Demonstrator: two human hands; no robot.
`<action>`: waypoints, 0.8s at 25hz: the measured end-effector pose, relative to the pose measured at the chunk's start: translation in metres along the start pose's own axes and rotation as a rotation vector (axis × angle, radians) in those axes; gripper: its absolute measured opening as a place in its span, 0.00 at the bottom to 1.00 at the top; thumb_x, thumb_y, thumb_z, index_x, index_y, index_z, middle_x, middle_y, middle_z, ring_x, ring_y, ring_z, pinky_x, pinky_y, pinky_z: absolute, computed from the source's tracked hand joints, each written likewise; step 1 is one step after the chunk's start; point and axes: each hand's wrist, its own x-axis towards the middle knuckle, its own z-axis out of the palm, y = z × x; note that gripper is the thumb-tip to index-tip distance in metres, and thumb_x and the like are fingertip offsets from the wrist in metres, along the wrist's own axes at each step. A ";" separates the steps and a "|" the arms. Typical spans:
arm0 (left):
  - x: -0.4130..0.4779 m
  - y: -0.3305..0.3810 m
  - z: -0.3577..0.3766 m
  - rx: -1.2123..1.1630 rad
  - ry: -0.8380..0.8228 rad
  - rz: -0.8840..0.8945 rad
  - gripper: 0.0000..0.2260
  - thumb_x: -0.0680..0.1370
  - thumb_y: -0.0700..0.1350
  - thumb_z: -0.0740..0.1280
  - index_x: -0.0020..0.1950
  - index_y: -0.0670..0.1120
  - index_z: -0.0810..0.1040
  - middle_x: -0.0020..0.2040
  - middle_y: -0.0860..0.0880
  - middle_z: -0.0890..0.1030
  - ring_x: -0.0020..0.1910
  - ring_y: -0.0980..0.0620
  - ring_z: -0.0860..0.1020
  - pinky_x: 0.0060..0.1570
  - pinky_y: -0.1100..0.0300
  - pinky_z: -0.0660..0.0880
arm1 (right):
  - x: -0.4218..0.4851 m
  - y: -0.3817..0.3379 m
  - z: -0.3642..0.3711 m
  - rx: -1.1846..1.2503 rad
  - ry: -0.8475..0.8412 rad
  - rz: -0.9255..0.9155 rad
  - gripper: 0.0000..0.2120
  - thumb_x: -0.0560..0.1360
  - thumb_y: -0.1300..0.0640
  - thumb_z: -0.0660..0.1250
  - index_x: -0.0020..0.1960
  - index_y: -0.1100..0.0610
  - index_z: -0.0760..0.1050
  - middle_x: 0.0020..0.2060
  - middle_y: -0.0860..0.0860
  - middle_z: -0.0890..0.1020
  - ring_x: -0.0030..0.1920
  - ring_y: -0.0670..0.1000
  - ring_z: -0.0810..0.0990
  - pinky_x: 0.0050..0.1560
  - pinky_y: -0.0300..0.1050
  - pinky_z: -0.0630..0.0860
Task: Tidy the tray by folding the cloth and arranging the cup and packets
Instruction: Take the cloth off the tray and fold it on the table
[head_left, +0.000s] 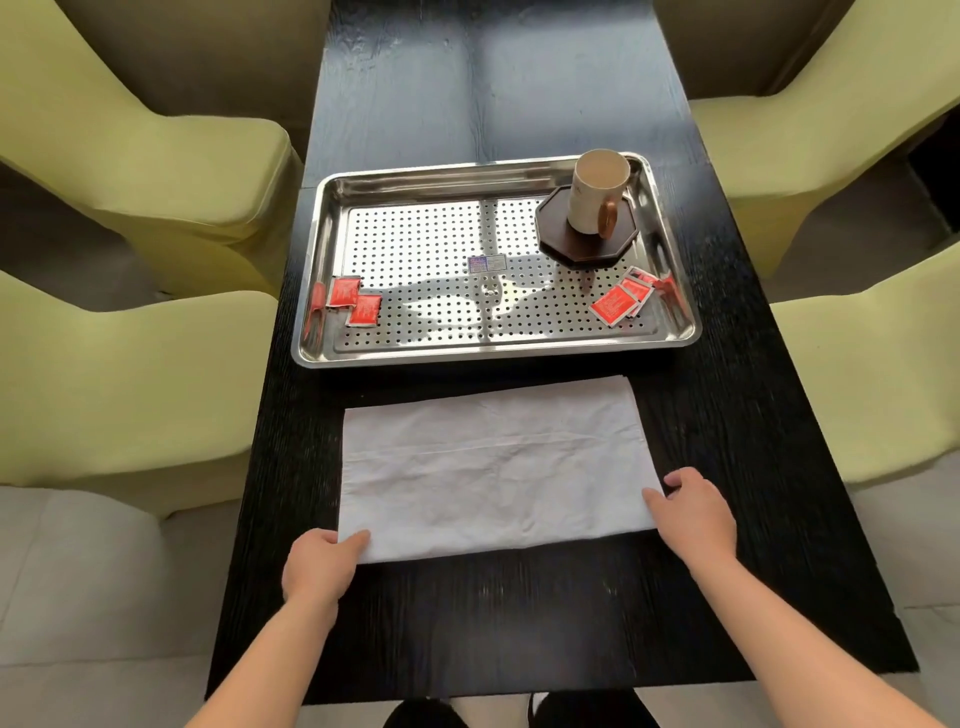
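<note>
Both hands pinch the near corners of the white cloth (493, 467), left hand (322, 564) and right hand (693, 512); it lies part-folded on the table near the tray (322, 270). Cup (597, 192) and scattered red packets (358, 301) await arranging

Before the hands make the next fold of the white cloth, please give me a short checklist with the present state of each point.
1. Left hand on the near left corner of the cloth: ok.
2. Right hand on the near right corner: ok.
3. Cloth lies flat on the table, nothing on it: ok.
4. Cloth clear of the tray: ok.
5. Firm pinch on the corners: cannot tell.
</note>
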 end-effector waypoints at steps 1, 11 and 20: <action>0.000 0.000 0.000 -0.045 0.010 -0.008 0.07 0.74 0.46 0.73 0.40 0.46 0.78 0.40 0.45 0.81 0.40 0.44 0.79 0.47 0.45 0.79 | -0.001 0.002 0.000 0.056 -0.009 0.026 0.18 0.76 0.52 0.71 0.62 0.57 0.75 0.54 0.56 0.80 0.50 0.57 0.80 0.47 0.51 0.76; -0.003 0.001 -0.008 -0.586 0.053 -0.219 0.18 0.69 0.31 0.76 0.57 0.43 0.81 0.48 0.43 0.81 0.43 0.45 0.81 0.37 0.58 0.77 | -0.023 0.009 0.006 0.462 0.132 0.184 0.14 0.70 0.70 0.72 0.51 0.56 0.80 0.52 0.56 0.81 0.49 0.55 0.80 0.46 0.47 0.74; -0.028 0.015 -0.028 -0.700 -0.069 -0.171 0.13 0.74 0.31 0.71 0.57 0.39 0.80 0.50 0.42 0.82 0.49 0.44 0.82 0.41 0.55 0.79 | -0.048 -0.012 -0.004 0.376 0.119 -0.098 0.13 0.76 0.64 0.66 0.59 0.54 0.79 0.57 0.49 0.79 0.54 0.51 0.78 0.53 0.50 0.77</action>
